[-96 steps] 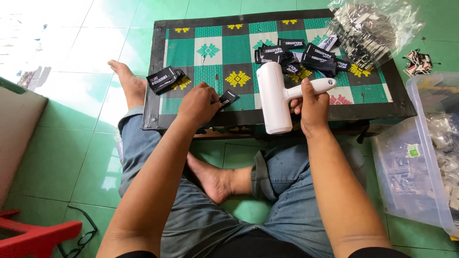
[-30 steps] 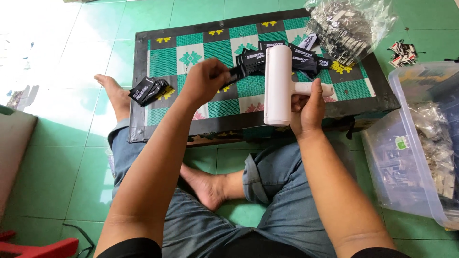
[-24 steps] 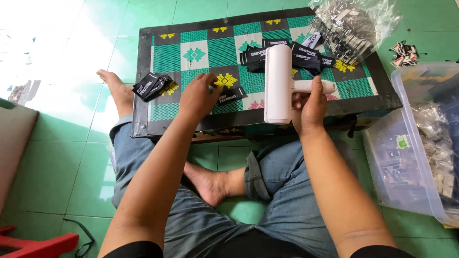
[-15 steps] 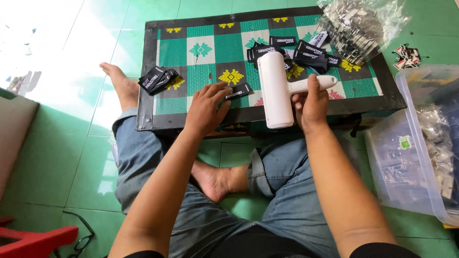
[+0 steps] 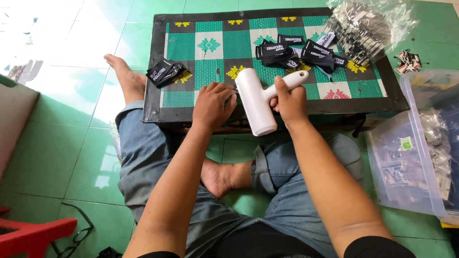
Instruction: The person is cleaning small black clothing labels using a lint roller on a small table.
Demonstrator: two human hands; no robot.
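I sit cross-legged on the floor before a low table [image 5: 191,48] with a green patterned top. My right hand [image 5: 288,101] grips the handle of a white lint roller [image 5: 256,102], whose drum lies near the table's front edge. My left hand [image 5: 213,103] presses down on the table just left of the drum; a small black piece seems to lie under its fingers, mostly hidden. A small stack of black fabric labels [image 5: 166,72] lies at the table's left. A bigger heap of black labels [image 5: 299,52] sits at the back right.
A clear plastic bag of labels [image 5: 368,26] rests on the table's back right corner. A clear plastic bin [image 5: 420,153] stands on the floor at right. A red stool [image 5: 33,236] and eyeglasses [image 5: 76,234] lie at bottom left. The floor is green tile.
My left hand reached to the label heap, came back with a black label and set it down by the roller. The roller's drum dropped from upright to low over the table edge.
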